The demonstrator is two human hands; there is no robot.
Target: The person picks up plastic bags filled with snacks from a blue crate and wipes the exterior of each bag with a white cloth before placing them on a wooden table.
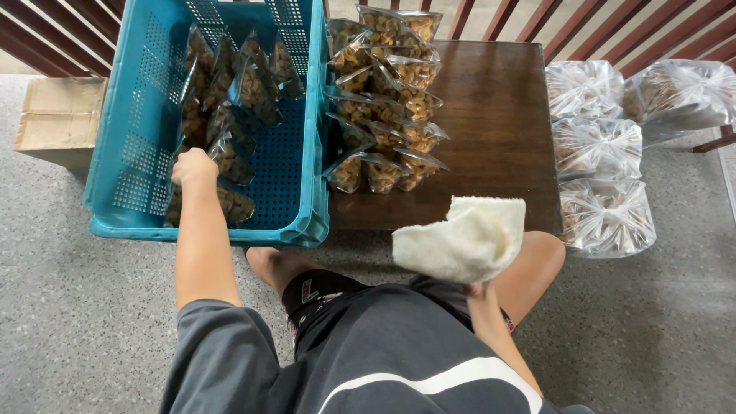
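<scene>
Left hand (pixel 193 166) reaches into the blue perforated crate (pixel 138 153), fingers closed on a clear snack pouch (pixel 230 157) at its left wall, right hand (pixel 481 290) gripping a white cloth (pixel 462 239); risk: crate overhanging the wooden table (pixel 498 130) may tip.

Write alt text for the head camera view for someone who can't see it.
A seated person's left hand reaches into a blue perforated plastic crate of small clear snack pouches, while the right hand holds up a white cloth. More pouches lie piled on a low dark wooden table, with larger tied clear bags on the floor beside it.
</scene>
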